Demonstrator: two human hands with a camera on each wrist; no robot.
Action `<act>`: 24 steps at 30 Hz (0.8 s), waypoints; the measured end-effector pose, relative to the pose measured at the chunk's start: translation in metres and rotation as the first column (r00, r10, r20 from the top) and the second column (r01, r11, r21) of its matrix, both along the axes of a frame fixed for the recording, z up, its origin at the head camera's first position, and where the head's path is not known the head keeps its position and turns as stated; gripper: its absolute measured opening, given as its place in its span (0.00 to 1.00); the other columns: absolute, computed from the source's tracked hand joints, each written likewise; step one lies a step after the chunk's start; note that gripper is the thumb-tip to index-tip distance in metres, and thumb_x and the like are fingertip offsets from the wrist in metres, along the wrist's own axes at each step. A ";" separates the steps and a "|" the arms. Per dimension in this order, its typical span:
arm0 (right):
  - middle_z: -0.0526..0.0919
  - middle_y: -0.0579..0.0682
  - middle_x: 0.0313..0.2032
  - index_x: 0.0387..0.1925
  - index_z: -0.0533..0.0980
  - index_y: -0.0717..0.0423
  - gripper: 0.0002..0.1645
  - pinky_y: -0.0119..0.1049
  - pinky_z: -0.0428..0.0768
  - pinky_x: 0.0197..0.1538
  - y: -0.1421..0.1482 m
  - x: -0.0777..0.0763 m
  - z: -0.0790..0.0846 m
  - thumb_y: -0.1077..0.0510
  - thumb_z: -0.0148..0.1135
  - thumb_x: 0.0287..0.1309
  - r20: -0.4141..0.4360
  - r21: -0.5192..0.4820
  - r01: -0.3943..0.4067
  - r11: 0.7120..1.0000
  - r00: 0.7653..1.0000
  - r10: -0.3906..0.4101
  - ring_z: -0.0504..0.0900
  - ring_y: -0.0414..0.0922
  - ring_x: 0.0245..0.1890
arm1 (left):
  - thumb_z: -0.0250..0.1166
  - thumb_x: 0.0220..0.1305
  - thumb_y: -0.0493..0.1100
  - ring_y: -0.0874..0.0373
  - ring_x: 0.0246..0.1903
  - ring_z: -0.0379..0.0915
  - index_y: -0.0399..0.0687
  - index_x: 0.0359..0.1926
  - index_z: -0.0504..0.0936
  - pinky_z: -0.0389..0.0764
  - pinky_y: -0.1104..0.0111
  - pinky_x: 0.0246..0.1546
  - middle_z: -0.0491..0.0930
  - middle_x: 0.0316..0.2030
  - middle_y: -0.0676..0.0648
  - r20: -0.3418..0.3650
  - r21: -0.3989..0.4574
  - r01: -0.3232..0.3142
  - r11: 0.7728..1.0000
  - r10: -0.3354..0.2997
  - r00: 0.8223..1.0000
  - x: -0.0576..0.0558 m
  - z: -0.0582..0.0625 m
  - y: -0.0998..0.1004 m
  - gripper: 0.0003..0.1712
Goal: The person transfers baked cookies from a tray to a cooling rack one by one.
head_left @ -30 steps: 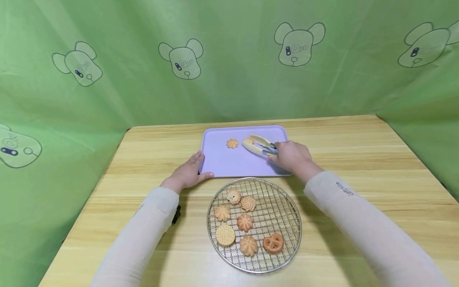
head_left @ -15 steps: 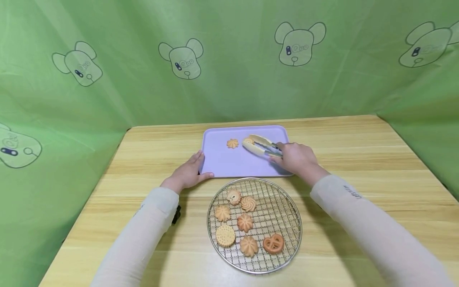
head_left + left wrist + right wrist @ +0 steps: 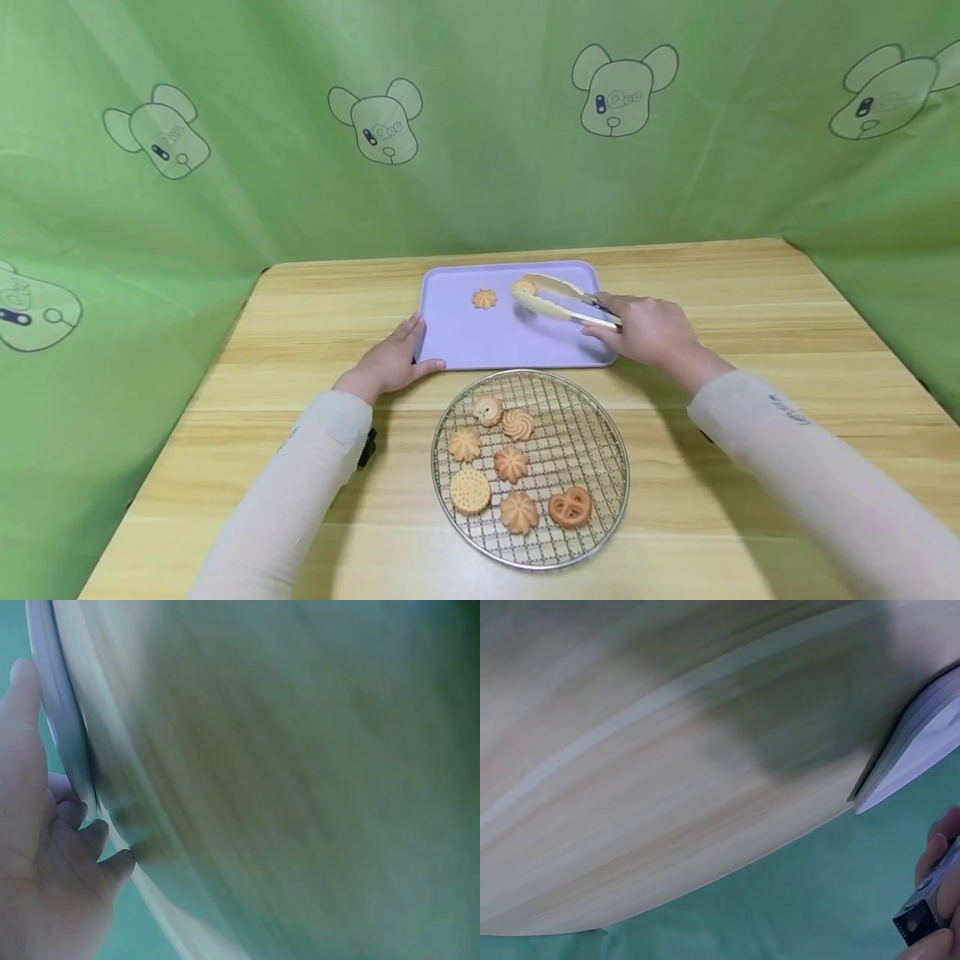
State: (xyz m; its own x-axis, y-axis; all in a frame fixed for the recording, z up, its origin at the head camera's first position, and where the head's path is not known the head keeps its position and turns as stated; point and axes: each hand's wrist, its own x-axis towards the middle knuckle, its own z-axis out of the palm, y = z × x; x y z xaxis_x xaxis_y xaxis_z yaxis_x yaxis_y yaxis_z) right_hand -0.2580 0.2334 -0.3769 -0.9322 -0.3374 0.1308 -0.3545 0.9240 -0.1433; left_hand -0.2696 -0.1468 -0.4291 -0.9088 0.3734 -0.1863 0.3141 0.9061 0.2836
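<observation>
A lilac tray (image 3: 472,342) lies at the back middle of the table. My left hand (image 3: 386,360) rests at its near left corner, fingers along the left side and thumb at the front edge. My right hand (image 3: 652,333) grips tongs (image 3: 551,309) with cream tips and metal arms over the tray's right half. Between the tips is a round cookie (image 3: 524,287), partly hidden, with a shadow on the tray below. A flower-shaped cookie (image 3: 484,298) lies to its left. In the right wrist view the tongs' end (image 3: 922,911) shows in my curled fingers.
In front of the tray stands a round wire rack (image 3: 577,433) bearing several cookies, among them a dotted round cookie (image 3: 470,492) and a pretzel-shaped cookie (image 3: 570,507). A green curtain (image 3: 495,200) hangs behind the wooden table (image 3: 750,333).
The tongs have closed in around the round cookie, and it has shifted slightly up and right with them. My right hand has moved to the right. My left hand stays at the tray's corner.
</observation>
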 end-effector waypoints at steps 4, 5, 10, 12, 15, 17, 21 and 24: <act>0.75 0.66 0.55 0.64 0.68 0.60 0.43 0.60 0.78 0.40 0.009 0.003 0.001 0.33 0.57 0.59 -0.039 -0.020 -0.022 1.000 0.999 0.021 0.79 0.67 0.44 | 0.49 0.64 0.70 0.48 0.72 0.35 0.39 0.74 0.41 0.45 0.59 0.70 0.35 0.74 0.43 -0.003 -0.008 0.000 1.000 0.000 1.000 -0.001 0.000 0.000 0.54; 0.75 0.66 0.55 0.64 0.69 0.60 0.43 0.60 0.78 0.40 0.012 0.004 0.001 0.33 0.57 0.59 -0.051 -0.024 -0.029 0.999 0.998 0.028 0.79 0.66 0.44 | 0.49 0.64 0.70 0.48 0.72 0.35 0.39 0.74 0.41 0.45 0.59 0.70 0.35 0.74 0.44 -0.003 -0.010 0.001 1.000 -0.001 1.000 -0.001 0.000 0.000 0.54; 0.77 0.64 0.53 0.63 0.70 0.58 0.42 0.57 0.79 0.37 0.023 0.007 0.002 0.34 0.59 0.57 -0.099 -0.023 -0.071 0.997 0.993 0.068 0.81 0.63 0.40 | 0.48 0.64 0.70 0.48 0.72 0.35 0.38 0.74 0.41 0.45 0.59 0.70 0.35 0.74 0.44 -0.007 -0.012 0.001 1.000 -0.001 1.000 -0.001 -0.001 0.000 0.54; 0.78 0.64 0.52 0.63 0.71 0.57 0.41 0.56 0.80 0.36 0.027 0.009 0.003 0.35 0.61 0.57 -0.109 -0.016 -0.085 0.996 0.991 0.083 0.82 0.62 0.39 | 0.48 0.64 0.70 0.48 0.72 0.35 0.39 0.74 0.41 0.44 0.59 0.70 0.35 0.74 0.44 -0.005 -0.011 0.001 1.000 -0.001 1.000 -0.001 -0.001 0.000 0.54; 0.80 0.63 0.51 0.62 0.71 0.57 0.40 0.55 0.80 0.35 0.032 0.012 0.004 0.37 0.63 0.56 -0.116 -0.001 -0.112 0.994 0.987 0.111 0.83 0.60 0.36 | 0.49 0.64 0.70 0.48 0.72 0.35 0.39 0.74 0.41 0.44 0.59 0.70 0.35 0.74 0.44 -0.003 -0.007 0.001 1.000 -0.001 1.000 -0.001 -0.001 0.000 0.54; 0.81 0.63 0.49 0.61 0.72 0.56 0.39 0.54 0.81 0.34 0.035 0.014 0.005 0.38 0.64 0.55 -0.124 0.005 -0.138 0.990 0.983 0.137 0.83 0.58 0.33 | 0.49 0.64 0.70 0.48 0.72 0.35 0.39 0.74 0.41 0.44 0.59 0.70 0.35 0.74 0.44 -0.001 -0.007 0.000 1.000 0.000 1.000 -0.001 0.000 0.000 0.54; 0.83 0.62 0.45 0.58 0.75 0.57 0.37 0.52 0.81 0.30 0.040 0.018 0.003 0.40 0.67 0.52 -0.179 0.010 -0.220 0.975 0.959 0.219 0.83 0.55 0.28 | 0.49 0.64 0.70 0.48 0.72 0.35 0.38 0.74 0.41 0.44 0.59 0.70 0.36 0.74 0.43 0.001 -0.005 0.001 1.000 -0.001 1.000 0.000 0.001 0.000 0.54; 0.84 0.61 0.43 0.55 0.77 0.59 0.36 0.52 0.82 0.29 0.045 0.020 -0.001 0.41 0.69 0.50 -0.246 0.002 -0.299 0.954 0.925 0.290 0.84 0.56 0.29 | 0.49 0.64 0.70 0.48 0.72 0.35 0.38 0.74 0.41 0.44 0.60 0.70 0.36 0.74 0.43 0.004 -0.002 0.001 1.000 -0.001 1.000 0.000 0.002 0.000 0.54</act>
State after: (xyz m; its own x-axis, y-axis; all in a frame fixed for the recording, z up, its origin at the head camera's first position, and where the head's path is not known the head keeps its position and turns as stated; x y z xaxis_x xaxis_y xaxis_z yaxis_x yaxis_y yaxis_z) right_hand -0.2385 0.2784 -0.3779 -0.7305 -0.5829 0.3557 -0.6375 0.7689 -0.0492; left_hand -0.2692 -0.1466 -0.4276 -0.9077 0.3741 -0.1903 0.3141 0.9062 0.2832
